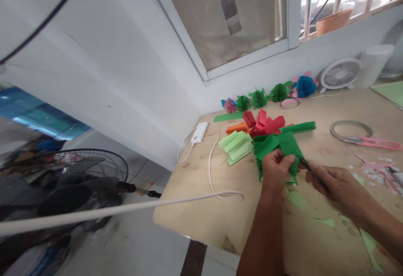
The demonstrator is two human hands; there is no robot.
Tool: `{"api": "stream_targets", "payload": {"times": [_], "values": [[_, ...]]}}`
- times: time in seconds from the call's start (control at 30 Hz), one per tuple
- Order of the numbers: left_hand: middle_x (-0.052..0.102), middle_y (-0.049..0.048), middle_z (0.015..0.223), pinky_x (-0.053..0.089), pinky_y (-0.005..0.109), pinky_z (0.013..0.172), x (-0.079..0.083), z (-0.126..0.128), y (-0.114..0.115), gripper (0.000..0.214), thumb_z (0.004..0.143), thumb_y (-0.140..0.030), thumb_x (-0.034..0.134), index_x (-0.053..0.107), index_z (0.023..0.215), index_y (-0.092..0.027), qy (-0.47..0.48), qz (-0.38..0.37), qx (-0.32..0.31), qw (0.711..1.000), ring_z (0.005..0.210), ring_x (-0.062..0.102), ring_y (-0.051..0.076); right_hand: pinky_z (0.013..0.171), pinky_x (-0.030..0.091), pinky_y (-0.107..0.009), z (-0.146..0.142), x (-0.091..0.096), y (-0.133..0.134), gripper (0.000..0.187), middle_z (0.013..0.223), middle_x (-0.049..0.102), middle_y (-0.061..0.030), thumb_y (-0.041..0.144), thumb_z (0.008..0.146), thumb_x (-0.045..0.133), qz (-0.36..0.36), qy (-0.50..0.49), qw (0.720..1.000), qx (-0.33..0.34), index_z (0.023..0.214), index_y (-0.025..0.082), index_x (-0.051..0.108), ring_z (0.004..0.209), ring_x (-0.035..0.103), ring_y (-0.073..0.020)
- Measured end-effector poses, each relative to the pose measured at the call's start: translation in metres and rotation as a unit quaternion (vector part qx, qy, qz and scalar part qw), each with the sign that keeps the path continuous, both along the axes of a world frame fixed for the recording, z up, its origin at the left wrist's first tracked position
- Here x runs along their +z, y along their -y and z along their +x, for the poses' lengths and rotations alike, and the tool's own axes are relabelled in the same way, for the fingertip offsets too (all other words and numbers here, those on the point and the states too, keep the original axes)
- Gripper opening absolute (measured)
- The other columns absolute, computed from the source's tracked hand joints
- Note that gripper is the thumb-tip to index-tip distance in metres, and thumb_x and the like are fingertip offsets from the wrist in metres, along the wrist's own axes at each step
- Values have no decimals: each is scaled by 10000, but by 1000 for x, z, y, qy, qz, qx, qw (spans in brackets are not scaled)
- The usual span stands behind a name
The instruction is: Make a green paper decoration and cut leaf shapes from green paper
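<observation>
My left hand [274, 170] is closed, thumb and fingers pinching a dark green piece of paper [289, 143] above the table. Held in my right hand [334, 181] is a slim dark pointed tool [315, 175], its tip at the right edge of that paper; its exact kind is hard to make out. Beside the left hand lie a folded light green paper [236, 146], several folded red papers [266, 124], an orange folded paper [237, 128] and a narrow green folded strip [297, 127]. Pale green scraps [296, 199] lie below my hands.
Several paper honeycomb figures [259, 98] line the wall beside a small white fan [341, 74]. A white power bank [199, 132] and cable [210, 162] occupy the table's left. Pink-handled scissors [379, 142], a metal ring [333, 131] and pink scraps [379, 166] lie right.
</observation>
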State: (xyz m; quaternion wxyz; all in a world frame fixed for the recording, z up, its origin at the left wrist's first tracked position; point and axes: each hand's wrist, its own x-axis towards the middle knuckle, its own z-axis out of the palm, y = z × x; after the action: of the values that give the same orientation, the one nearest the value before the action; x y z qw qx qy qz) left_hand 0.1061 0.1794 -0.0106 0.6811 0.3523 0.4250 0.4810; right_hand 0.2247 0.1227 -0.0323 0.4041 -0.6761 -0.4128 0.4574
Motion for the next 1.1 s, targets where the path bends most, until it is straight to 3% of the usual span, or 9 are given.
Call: {"api": "stream_targets", "payload": {"times": [0.4, 0.63, 1.1], "values": [[520, -9, 519, 375, 218, 499, -3, 0, 1, 321, 561, -394, 770, 567, 577, -147, -22, 10, -15, 1000, 470, 462, 78, 432, 238, -276, 0, 1, -2, 627, 413, 437, 16, 804, 667, 465, 4, -8, 1000, -5, 536, 202, 581, 418, 335, -111], [538, -6, 500, 397, 226, 478, 3, -1, 2, 202, 554, -308, 681, 558, 576, -149, -9, 7, -28, 1000, 418, 481, 86, 433, 215, -274, 2, 3, -1, 628, 403, 367, 36, 799, 674, 465, 3, -15, 1000, 8, 502, 201, 551, 417, 277, -95], [516, -22, 497, 389, 219, 468, 7, 0, 2, 300, 530, -356, 720, 496, 572, -162, 8, 1, -14, 1000, 405, 503, 88, 410, 190, -261, 1, 13, -2, 674, 413, 365, 30, 852, 602, 452, -3, 14, 1000, 3, 517, 198, 592, 407, 268, -95]]}}
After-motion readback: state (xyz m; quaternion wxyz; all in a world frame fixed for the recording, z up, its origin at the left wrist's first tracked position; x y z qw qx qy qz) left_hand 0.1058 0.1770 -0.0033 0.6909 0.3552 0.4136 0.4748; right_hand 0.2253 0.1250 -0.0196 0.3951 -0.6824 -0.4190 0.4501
